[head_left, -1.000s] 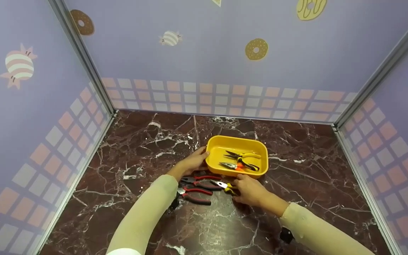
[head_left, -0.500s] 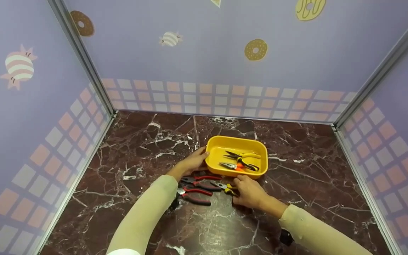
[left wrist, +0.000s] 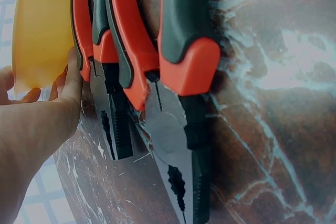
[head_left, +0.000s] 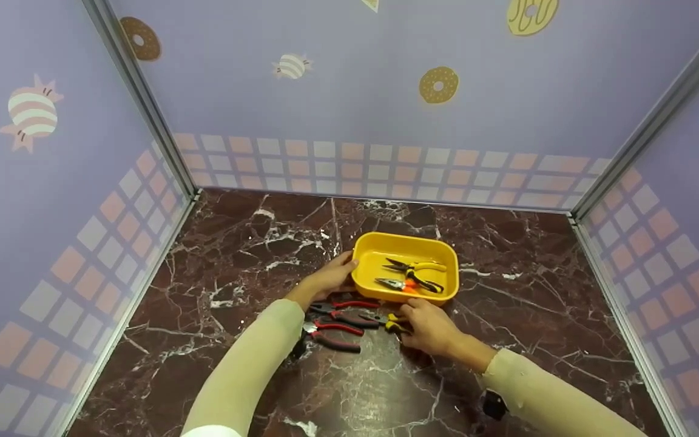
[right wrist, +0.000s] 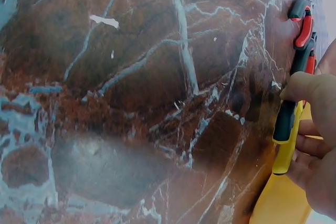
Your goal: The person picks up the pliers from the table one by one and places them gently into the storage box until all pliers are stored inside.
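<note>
While your left hand (head_left: 328, 278) is gripping the tray (head_left: 410, 244) by its left end, your right hand (head_left: 431, 328) is seemingly pinching the yellow pliers (head_left: 393, 325) from the right, jaws pointing left, outside the near wall.

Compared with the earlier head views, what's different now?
The glare on the jaws of the yellow-handled pliers in the right hand has faded, perhaps from a slight tilt. The left hand stays on the yellow tray; the tray, the tools inside it and the red-handled pliers lie as before.
</note>
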`<state>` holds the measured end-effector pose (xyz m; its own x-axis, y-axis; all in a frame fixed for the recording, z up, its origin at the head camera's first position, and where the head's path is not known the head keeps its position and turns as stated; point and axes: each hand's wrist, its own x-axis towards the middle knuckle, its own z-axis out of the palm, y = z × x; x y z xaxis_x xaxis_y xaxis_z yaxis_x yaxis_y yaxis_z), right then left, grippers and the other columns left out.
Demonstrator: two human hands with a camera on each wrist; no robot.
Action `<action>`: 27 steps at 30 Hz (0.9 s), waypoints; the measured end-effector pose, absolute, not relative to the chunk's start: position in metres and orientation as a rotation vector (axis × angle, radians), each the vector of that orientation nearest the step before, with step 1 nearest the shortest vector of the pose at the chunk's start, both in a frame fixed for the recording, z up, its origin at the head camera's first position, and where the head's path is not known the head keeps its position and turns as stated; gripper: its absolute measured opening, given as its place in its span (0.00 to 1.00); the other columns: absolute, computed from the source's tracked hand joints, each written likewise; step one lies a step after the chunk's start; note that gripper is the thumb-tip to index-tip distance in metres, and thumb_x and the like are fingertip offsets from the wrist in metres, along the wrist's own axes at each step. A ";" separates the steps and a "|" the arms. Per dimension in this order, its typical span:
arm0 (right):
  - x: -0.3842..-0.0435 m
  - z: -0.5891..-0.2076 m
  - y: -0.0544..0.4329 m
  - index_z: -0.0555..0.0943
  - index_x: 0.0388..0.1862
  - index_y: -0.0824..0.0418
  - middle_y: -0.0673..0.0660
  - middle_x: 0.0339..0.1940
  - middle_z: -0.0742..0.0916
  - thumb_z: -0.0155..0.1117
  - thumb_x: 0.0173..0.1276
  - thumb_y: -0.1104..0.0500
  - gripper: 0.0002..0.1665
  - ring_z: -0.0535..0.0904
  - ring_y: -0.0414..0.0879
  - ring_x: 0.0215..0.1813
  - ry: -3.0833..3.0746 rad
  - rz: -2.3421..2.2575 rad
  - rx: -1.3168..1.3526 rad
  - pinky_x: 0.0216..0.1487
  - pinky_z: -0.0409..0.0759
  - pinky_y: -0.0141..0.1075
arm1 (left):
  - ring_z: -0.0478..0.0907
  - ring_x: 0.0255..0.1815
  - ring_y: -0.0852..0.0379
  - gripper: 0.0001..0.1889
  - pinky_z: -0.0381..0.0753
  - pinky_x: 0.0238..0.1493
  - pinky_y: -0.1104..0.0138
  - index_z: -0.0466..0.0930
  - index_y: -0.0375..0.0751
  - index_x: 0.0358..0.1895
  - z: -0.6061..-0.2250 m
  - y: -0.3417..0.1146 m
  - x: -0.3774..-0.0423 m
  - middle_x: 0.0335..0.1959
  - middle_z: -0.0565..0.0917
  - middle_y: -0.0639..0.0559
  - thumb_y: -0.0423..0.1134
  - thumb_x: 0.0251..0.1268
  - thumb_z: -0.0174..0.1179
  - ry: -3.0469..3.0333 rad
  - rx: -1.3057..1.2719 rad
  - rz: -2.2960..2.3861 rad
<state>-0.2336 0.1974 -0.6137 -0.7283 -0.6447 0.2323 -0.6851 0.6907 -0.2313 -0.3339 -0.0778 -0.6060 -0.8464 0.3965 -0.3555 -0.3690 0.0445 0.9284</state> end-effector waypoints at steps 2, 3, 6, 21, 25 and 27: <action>-0.234 -0.613 0.198 0.83 0.40 0.58 0.52 0.37 0.82 0.82 0.51 0.58 0.19 0.80 0.50 0.38 -2.760 0.453 1.097 0.38 0.84 0.47 | 0.74 0.73 0.38 0.29 0.81 0.69 0.48 0.49 0.43 0.87 -0.606 -0.077 -0.334 0.78 0.67 0.33 0.42 0.91 0.41 1.791 0.024 1.859; -0.233 -0.612 0.198 0.84 0.40 0.58 0.52 0.36 0.82 0.82 0.51 0.57 0.19 0.79 0.50 0.38 -2.759 0.451 1.096 0.37 0.84 0.47 | 0.74 0.73 0.38 0.29 0.81 0.69 0.48 0.49 0.43 0.87 -0.607 -0.077 -0.334 0.78 0.67 0.33 0.42 0.91 0.41 1.792 0.024 1.859; -0.231 -0.610 0.199 0.85 0.41 0.58 0.51 0.36 0.82 0.81 0.52 0.57 0.19 0.79 0.49 0.38 -2.760 0.443 1.089 0.36 0.84 0.46 | 0.74 0.72 0.37 0.30 0.81 0.69 0.48 0.49 0.42 0.87 -0.607 -0.077 -0.334 0.78 0.67 0.33 0.42 0.91 0.42 1.786 0.015 1.867; -0.228 -0.598 0.199 0.85 0.41 0.59 0.52 0.39 0.83 0.80 0.50 0.61 0.18 0.80 0.50 0.42 -2.732 0.472 1.116 0.40 0.85 0.46 | 0.77 0.69 0.39 0.30 0.81 0.69 0.48 0.49 0.44 0.87 -0.606 -0.079 -0.333 0.77 0.69 0.34 0.44 0.91 0.42 1.814 0.037 1.821; -0.229 -0.594 0.199 0.86 0.44 0.59 0.53 0.43 0.85 0.81 0.51 0.62 0.20 0.82 0.50 0.45 -2.724 0.483 1.164 0.43 0.87 0.46 | 0.79 0.67 0.40 0.30 0.82 0.68 0.49 0.50 0.44 0.87 -0.607 -0.079 -0.334 0.76 0.70 0.35 0.44 0.91 0.42 1.825 0.029 1.817; -0.229 -0.592 0.199 0.86 0.45 0.59 0.53 0.44 0.85 0.81 0.51 0.62 0.21 0.82 0.50 0.46 -2.715 0.488 1.188 0.43 0.87 0.46 | 0.79 0.67 0.40 0.30 0.82 0.67 0.49 0.50 0.44 0.87 -0.607 -0.079 -0.334 0.76 0.70 0.35 0.44 0.91 0.43 1.820 0.018 1.828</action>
